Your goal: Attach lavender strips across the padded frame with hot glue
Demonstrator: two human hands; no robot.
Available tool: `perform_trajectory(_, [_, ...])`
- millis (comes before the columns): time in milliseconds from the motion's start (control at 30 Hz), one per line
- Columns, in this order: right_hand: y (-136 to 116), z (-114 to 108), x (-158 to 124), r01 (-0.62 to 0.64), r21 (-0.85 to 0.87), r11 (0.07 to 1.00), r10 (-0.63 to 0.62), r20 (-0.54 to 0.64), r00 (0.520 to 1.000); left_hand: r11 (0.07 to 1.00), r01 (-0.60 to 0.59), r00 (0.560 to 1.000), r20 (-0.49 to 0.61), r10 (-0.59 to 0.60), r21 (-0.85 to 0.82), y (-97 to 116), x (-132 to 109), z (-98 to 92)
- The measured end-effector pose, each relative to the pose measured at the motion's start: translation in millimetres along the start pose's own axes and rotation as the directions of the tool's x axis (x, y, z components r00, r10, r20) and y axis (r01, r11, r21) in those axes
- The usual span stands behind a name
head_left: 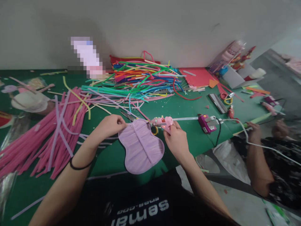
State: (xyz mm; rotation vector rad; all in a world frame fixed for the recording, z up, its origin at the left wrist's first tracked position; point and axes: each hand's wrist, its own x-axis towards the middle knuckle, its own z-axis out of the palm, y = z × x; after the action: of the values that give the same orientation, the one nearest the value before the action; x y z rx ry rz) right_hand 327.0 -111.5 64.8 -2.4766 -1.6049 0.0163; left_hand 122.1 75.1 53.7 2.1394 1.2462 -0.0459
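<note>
A lilac, guitar-body-shaped piece with a raised strip across it is held tilted over the front of the table. My left hand pinches its upper left edge between thumb and fingers. In my right hand is a pink hot glue gun, its nozzle close to the upper right edge of the piece; whether they touch I cannot tell. A clear glue stick sticks out of the gun's back end. Scissors with a yellow handle lie partly hidden behind the piece.
Pink pipe cleaners cover the left side, and a multicoloured pile lies against the wall. A purple power adapter with cables is on the right. Another person's hand is beyond it. Red sheets lie behind.
</note>
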Motion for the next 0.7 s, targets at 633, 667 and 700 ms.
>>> perform_trajectory(633, [1, -8, -12, -0.001, 0.004, 1.000, 0.001, -0.006, 1.000, 1.000, -0.001, 1.000, 0.030, 0.001, 0.013, -4, 2, -0.5])
perform_trajectory(667, [1, -9, -12, -0.004, -0.006, 1.000, 0.004, 0.000, 1.000, 1.000, -0.001, 0.999, 0.035, 0.001, 0.018, -4, 2, -0.7])
perform_trajectory(700, [0, -10, -12, -0.011, -0.018, 1.000, 0.011, 0.009, 1.000, 1.000, 0.000, 0.999, 0.040, -0.001, 0.025, -3, 2, -0.9])
